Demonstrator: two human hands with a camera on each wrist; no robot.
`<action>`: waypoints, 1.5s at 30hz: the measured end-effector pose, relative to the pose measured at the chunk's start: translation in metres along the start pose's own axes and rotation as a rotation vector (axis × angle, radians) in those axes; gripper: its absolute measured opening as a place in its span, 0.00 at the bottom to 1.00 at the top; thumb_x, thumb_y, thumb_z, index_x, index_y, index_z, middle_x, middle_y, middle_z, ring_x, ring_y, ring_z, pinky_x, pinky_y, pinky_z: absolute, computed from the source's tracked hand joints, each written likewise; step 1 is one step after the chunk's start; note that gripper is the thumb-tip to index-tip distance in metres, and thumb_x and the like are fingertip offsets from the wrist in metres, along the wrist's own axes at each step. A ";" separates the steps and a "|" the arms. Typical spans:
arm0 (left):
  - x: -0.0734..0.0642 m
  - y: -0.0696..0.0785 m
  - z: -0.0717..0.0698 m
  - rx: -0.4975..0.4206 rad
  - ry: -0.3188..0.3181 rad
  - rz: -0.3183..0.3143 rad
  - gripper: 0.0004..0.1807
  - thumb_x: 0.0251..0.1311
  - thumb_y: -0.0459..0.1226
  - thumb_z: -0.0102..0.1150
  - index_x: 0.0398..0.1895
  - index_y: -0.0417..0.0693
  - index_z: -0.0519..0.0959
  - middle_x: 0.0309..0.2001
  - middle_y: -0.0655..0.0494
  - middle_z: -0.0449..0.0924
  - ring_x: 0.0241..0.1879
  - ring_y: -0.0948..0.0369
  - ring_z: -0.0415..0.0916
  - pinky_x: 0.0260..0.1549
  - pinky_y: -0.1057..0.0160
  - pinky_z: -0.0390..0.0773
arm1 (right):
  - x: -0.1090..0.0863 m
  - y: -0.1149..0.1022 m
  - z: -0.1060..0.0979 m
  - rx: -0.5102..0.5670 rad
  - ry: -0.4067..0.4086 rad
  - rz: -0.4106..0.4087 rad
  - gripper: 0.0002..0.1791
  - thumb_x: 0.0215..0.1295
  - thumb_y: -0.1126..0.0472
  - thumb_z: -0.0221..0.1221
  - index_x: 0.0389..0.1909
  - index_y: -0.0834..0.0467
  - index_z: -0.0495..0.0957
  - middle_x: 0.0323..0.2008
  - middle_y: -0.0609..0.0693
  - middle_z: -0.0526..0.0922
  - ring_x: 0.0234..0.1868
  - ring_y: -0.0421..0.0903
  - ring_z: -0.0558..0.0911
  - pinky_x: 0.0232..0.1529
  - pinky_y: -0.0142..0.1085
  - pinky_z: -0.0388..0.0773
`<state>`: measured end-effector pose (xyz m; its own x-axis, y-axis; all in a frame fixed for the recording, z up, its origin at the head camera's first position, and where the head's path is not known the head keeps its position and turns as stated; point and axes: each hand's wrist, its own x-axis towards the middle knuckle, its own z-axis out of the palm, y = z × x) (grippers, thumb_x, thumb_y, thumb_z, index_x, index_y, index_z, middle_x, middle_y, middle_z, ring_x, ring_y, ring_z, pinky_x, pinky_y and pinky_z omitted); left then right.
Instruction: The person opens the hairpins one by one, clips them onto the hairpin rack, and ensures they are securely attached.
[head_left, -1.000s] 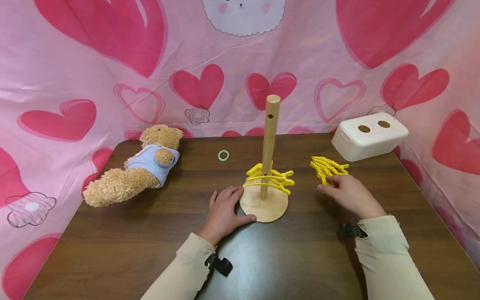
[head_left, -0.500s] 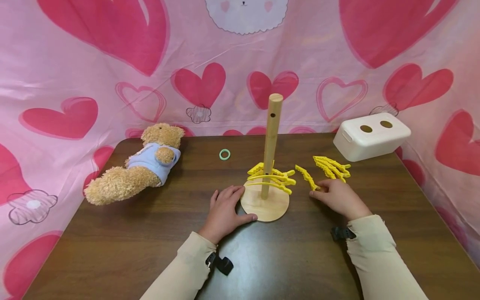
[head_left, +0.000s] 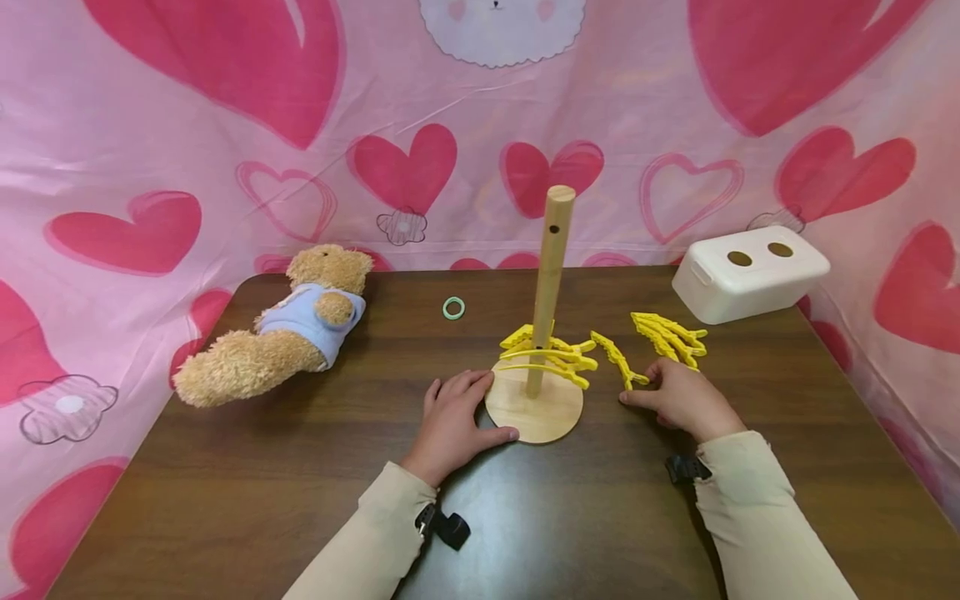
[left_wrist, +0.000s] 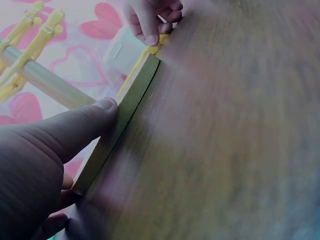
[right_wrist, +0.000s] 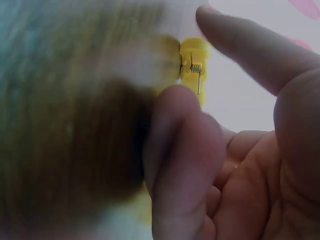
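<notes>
My left hand [head_left: 453, 425] holds the rim of the round base [head_left: 536, 417] of a wooden stand, thumb at its front edge and fingers along its left side. Yellow toothed alligator hair clips [head_left: 570, 361] cross low on the upright post [head_left: 551, 267]. To the right, a single yellow hair clip [head_left: 615, 357] lies on the table, its handle end by my right hand [head_left: 686, 400]. In the right wrist view, the thumb is spread away from the sprung end of the clip [right_wrist: 195, 50], while a bent finger is right at it.
Several more yellow hair clips [head_left: 667, 336] lie bunched behind the right hand. A white box with two holes [head_left: 750, 279] stands at the back right. A small green ring [head_left: 453, 308] lies behind the stand, and a teddy bear in blue [head_left: 300, 321] at the left.
My right hand has drawn one hair clip leftward out of the bunch, and its thumb has since come away from it. The left hand has stayed on the base.
</notes>
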<state>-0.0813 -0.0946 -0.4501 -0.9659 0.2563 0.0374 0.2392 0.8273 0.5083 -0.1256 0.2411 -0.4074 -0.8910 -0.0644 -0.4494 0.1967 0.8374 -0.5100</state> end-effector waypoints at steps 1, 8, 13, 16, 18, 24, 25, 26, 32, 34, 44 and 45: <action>0.000 0.000 0.000 0.000 0.000 0.001 0.52 0.48 0.66 0.71 0.73 0.49 0.69 0.69 0.55 0.70 0.70 0.56 0.62 0.70 0.36 0.44 | 0.000 0.000 0.000 -0.007 0.001 -0.001 0.39 0.58 0.39 0.69 0.53 0.68 0.71 0.31 0.55 0.77 0.27 0.48 0.76 0.29 0.39 0.75; 0.001 0.000 0.001 0.014 -0.008 -0.003 0.52 0.48 0.66 0.70 0.73 0.49 0.69 0.69 0.55 0.69 0.70 0.56 0.62 0.70 0.36 0.43 | -0.004 -0.002 -0.003 0.002 0.080 -0.049 0.33 0.61 0.40 0.67 0.47 0.67 0.74 0.31 0.55 0.78 0.30 0.50 0.75 0.30 0.40 0.72; 0.000 -0.001 0.001 0.014 -0.007 0.001 0.52 0.48 0.66 0.70 0.73 0.48 0.69 0.69 0.55 0.69 0.71 0.55 0.62 0.70 0.36 0.44 | -0.007 -0.007 -0.002 0.096 0.248 -0.105 0.31 0.63 0.45 0.65 0.53 0.68 0.74 0.39 0.59 0.81 0.36 0.52 0.77 0.35 0.39 0.75; 0.000 -0.001 0.002 0.011 -0.004 0.003 0.52 0.49 0.66 0.70 0.73 0.48 0.69 0.69 0.54 0.69 0.71 0.55 0.61 0.70 0.36 0.44 | -0.008 -0.009 -0.001 0.152 0.357 -0.147 0.29 0.65 0.49 0.63 0.56 0.68 0.74 0.43 0.61 0.81 0.38 0.53 0.77 0.36 0.38 0.76; 0.000 -0.001 0.002 0.013 0.000 0.005 0.52 0.49 0.66 0.70 0.73 0.49 0.69 0.69 0.55 0.70 0.71 0.55 0.61 0.70 0.36 0.44 | -0.009 -0.010 0.000 0.181 0.409 -0.175 0.29 0.66 0.49 0.62 0.57 0.67 0.74 0.45 0.62 0.81 0.39 0.54 0.77 0.36 0.38 0.76; 0.000 -0.002 0.003 0.011 0.009 0.012 0.51 0.49 0.65 0.70 0.73 0.48 0.69 0.68 0.55 0.70 0.71 0.55 0.61 0.70 0.36 0.44 | -0.013 -0.012 0.002 0.279 0.541 -0.247 0.25 0.65 0.49 0.65 0.55 0.63 0.78 0.46 0.61 0.81 0.40 0.51 0.74 0.30 0.30 0.75; 0.000 -0.002 0.003 0.011 0.009 0.011 0.51 0.49 0.65 0.70 0.73 0.49 0.69 0.68 0.55 0.70 0.71 0.55 0.61 0.70 0.36 0.44 | -0.014 -0.013 0.003 0.295 0.567 -0.260 0.25 0.64 0.50 0.66 0.54 0.62 0.78 0.44 0.60 0.81 0.39 0.50 0.74 0.29 0.29 0.74; 0.000 -0.002 0.003 0.009 0.008 0.010 0.51 0.49 0.65 0.70 0.73 0.49 0.69 0.68 0.55 0.70 0.71 0.55 0.61 0.70 0.36 0.44 | -0.015 -0.014 0.003 0.310 0.591 -0.272 0.24 0.64 0.50 0.67 0.52 0.63 0.79 0.43 0.60 0.82 0.39 0.50 0.73 0.28 0.28 0.74; 0.000 -0.003 0.003 0.012 0.006 0.008 0.51 0.49 0.65 0.70 0.73 0.49 0.69 0.69 0.55 0.69 0.71 0.55 0.61 0.70 0.36 0.44 | -0.021 -0.019 0.004 0.360 0.695 -0.320 0.19 0.61 0.55 0.69 0.46 0.63 0.82 0.38 0.59 0.81 0.33 0.46 0.71 0.28 0.25 0.69; 0.000 -0.003 0.003 0.015 0.005 0.009 0.51 0.49 0.65 0.70 0.73 0.49 0.69 0.69 0.55 0.69 0.71 0.55 0.60 0.70 0.37 0.44 | -0.023 -0.020 0.003 0.364 0.715 -0.339 0.18 0.60 0.56 0.70 0.45 0.63 0.82 0.37 0.57 0.81 0.32 0.45 0.71 0.27 0.25 0.69; 0.000 -0.004 0.004 0.006 0.007 0.014 0.51 0.49 0.65 0.70 0.73 0.49 0.69 0.69 0.55 0.69 0.71 0.55 0.61 0.70 0.37 0.44 | -0.047 -0.033 -0.011 0.406 0.752 -0.440 0.11 0.59 0.62 0.70 0.41 0.62 0.85 0.28 0.40 0.80 0.28 0.43 0.72 0.24 0.27 0.69; 0.000 -0.004 0.004 0.007 0.008 0.015 0.51 0.49 0.65 0.70 0.73 0.49 0.69 0.69 0.55 0.69 0.71 0.55 0.61 0.70 0.37 0.44 | -0.049 -0.034 -0.012 0.410 0.749 -0.449 0.10 0.59 0.63 0.70 0.41 0.61 0.85 0.29 0.40 0.81 0.28 0.43 0.72 0.24 0.27 0.69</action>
<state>-0.0816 -0.0960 -0.4552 -0.9629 0.2649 0.0518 0.2544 0.8266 0.5019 -0.0936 0.2224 -0.3587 -0.9200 0.1499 0.3622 -0.2246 0.5556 -0.8005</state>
